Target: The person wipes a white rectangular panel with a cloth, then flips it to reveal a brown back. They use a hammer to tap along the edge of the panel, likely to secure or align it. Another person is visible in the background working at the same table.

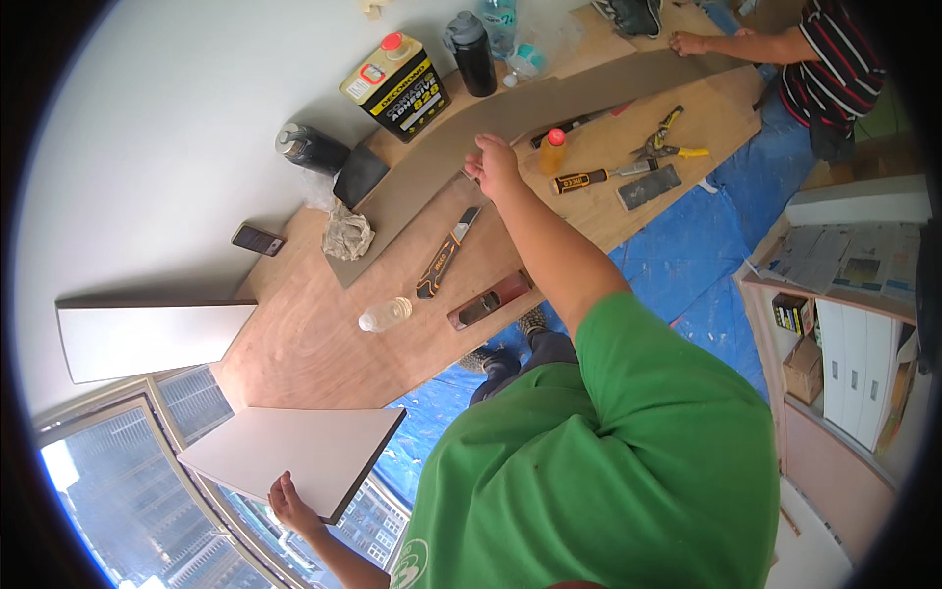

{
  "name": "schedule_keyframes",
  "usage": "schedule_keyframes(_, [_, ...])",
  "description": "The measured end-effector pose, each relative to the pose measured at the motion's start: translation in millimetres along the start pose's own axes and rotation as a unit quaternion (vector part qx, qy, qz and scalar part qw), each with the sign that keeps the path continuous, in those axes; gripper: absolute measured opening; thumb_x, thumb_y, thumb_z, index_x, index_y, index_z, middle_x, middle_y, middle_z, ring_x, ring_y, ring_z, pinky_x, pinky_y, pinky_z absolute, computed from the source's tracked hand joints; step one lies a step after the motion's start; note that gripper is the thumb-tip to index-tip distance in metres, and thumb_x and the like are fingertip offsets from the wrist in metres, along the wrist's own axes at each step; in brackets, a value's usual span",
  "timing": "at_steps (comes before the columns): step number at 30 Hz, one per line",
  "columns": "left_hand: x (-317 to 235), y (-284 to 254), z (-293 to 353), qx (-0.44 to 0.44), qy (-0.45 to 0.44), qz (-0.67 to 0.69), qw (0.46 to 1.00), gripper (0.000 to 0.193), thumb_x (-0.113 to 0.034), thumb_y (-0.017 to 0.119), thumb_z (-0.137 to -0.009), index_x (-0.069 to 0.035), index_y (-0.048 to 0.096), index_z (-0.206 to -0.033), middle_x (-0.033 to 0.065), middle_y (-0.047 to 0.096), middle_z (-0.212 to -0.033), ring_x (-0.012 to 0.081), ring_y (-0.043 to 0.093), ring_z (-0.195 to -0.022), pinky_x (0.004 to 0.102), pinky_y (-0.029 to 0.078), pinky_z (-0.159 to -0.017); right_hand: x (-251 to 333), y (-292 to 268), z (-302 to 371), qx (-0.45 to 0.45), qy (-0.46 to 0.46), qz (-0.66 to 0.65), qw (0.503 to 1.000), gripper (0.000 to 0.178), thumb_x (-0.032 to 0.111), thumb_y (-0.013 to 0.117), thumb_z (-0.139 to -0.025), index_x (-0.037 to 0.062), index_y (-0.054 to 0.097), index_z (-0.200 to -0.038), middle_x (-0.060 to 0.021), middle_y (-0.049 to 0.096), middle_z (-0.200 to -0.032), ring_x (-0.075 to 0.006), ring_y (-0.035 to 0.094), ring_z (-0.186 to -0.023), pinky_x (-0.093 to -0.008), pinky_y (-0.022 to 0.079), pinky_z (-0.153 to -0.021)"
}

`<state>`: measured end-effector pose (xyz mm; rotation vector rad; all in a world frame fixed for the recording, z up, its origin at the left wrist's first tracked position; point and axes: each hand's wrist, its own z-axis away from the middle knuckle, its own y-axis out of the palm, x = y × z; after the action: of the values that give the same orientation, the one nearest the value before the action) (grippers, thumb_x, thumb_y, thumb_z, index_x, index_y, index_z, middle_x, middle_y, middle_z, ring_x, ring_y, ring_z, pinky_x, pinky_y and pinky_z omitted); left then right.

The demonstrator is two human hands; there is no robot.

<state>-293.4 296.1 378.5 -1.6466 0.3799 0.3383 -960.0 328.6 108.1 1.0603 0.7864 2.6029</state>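
Observation:
At the lower left, my left hand (291, 506) is closed on the edge of a white panel (294, 442) with a dark side edge. My right arm reaches across the wooden work surface. At its end, my right hand (496, 167) has its fingers bent together at the near edge of a long grey-brown sheet (432, 157). The sheet stretches along the wall side, its far end near a co-worker's hand (690, 43). Between my hands lie an orange-and-black utility knife (446, 253), a small clear bottle (386, 314) and a hand plane (491, 299).
Along the wall stand an adhesive can (397, 86), dark bottles (471, 54) and a phone (258, 240). Crumpled paper (346, 234) rests on the sheet's end. A chisel (599, 177), snips (672, 137) and an orange bottle (552, 150) lie right. Blue sheeting (677, 265) covers the floor.

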Motion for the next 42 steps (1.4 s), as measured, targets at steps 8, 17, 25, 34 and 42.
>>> schedule_keyframes(8, [-6.1,-4.5,2.6,0.011,-0.006,-0.001,1.0,0.042,-0.041,0.063,-0.098,-0.001,0.074,-0.096,0.0088,0.068,-0.088,0.0237,0.06,-0.094,0.0454,0.04,-0.107,12.8,8.5,7.0,0.001,-0.026,-0.01,1.0,0.034,0.004,0.058,-0.087,0.0126,0.057,-0.12,-0.0066,0.061,-0.102,-0.0212,0.064,-0.077,-0.0422,0.056,-0.07])
schedule_keyframes(17, [-31.4,-1.2,-2.3,0.0,0.037,-0.028,0.999,0.036,-0.036,0.064,-0.099,-0.001,0.075,-0.099,0.0122,0.069,-0.093,0.0272,0.062,-0.096,0.0449,0.045,-0.098,-21.5,-79.6,3.0,-0.033,0.071,0.266,0.961,0.028,0.007,0.065,-0.083,0.0109,0.065,-0.111,-0.0074,0.066,-0.096,-0.0251,0.068,-0.078,-0.041,0.058,-0.072])
schedule_keyframes(25, [-11.5,4.1,-8.2,-0.012,0.017,0.01,1.0,0.033,-0.032,0.062,-0.102,-0.002,0.075,-0.101,0.0116,0.077,-0.104,0.0265,0.067,-0.113,0.0476,0.027,-0.124,106.0,-185.6,-20.1,-0.179,-0.064,0.192,0.963,0.014,0.0,0.054,-0.091,0.0022,0.062,-0.103,-0.0117,0.066,-0.093,-0.0251,0.064,-0.076,-0.0345,0.056,-0.067])
schedule_keyframes(34, [-34.9,0.9,-11.5,0.019,0.032,-0.043,0.998,0.036,-0.034,0.061,-0.101,-0.002,0.076,-0.102,0.0096,0.077,-0.101,0.0268,0.067,-0.109,0.048,0.028,-0.123,108.7,-215.6,-155.3,0.008,0.0,0.124,0.992,0.029,0.007,0.048,-0.101,0.0071,0.055,-0.129,-0.0153,0.063,-0.122,-0.0312,0.066,-0.101,-0.0478,0.058,-0.093])
schedule_keyframes(42, [-33.5,5.4,-8.3,-0.004,0.035,-0.063,0.997,0.031,-0.031,0.063,-0.099,-0.004,0.077,-0.097,0.0098,0.076,-0.099,0.0285,0.068,-0.111,0.0496,0.029,-0.122,91.2,-244.0,-205.9,0.019,-0.007,0.251,0.968,0.044,0.036,0.053,-0.102,0.0119,0.05,-0.14,-0.0098,0.061,-0.131,-0.0271,0.065,-0.115,-0.0479,0.055,-0.091])
